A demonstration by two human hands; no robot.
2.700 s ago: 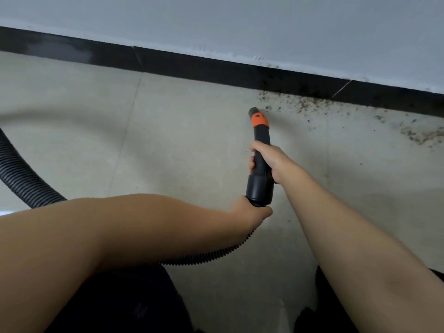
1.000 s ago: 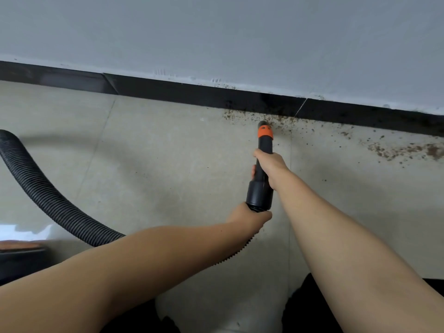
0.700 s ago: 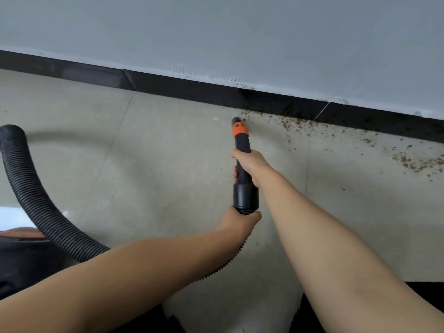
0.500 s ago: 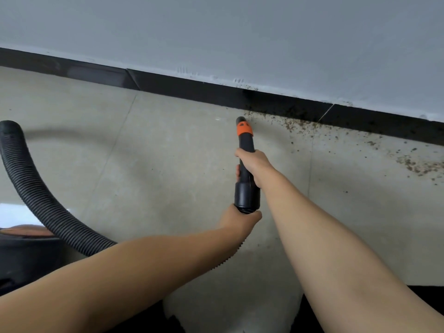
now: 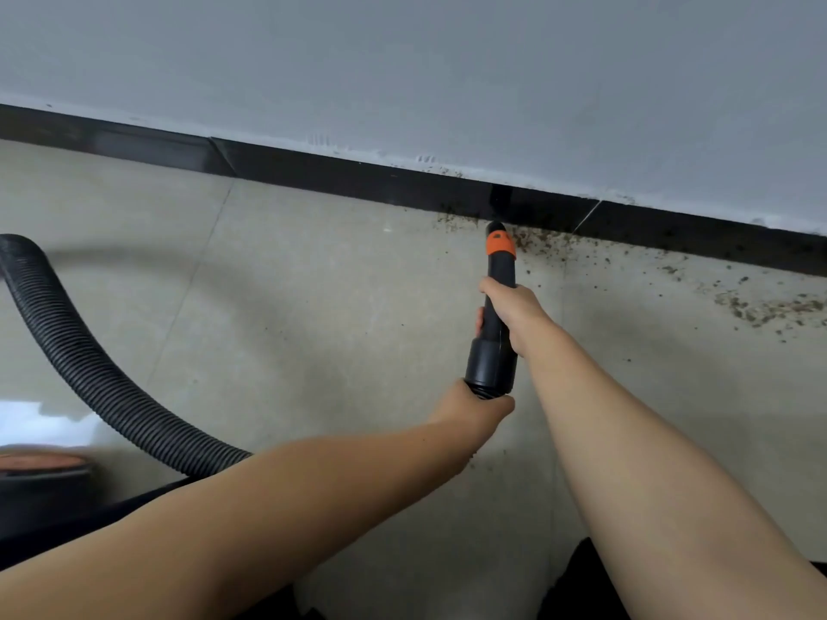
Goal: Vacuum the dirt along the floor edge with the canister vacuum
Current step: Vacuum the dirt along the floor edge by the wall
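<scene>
Lower left of frame: black canister [image 5: 40, 485] with orange top, contents not visible. Ribbed black hose [image 5: 89, 378] curves from left edge under the forearms. Left hand [image 5: 474, 407] curls around the hose end at frame centre. Right hand [image 5: 510, 308] wraps the smooth black nozzle [image 5: 496, 333]; its orange-banded tip now touches the brown dirt [image 5: 537, 241] beside the glossy black baseboard [image 5: 358, 181], farther right than 0.5 s ago. More dirt scattered on the beige tile floor [image 5: 313, 306] at right.

wall [image 5: 402, 60]: pale grey | skirting [image 5: 313, 172]: black, along wall foot | floor [image 5: 313, 306]: beige tiles, faint joints
</scene>
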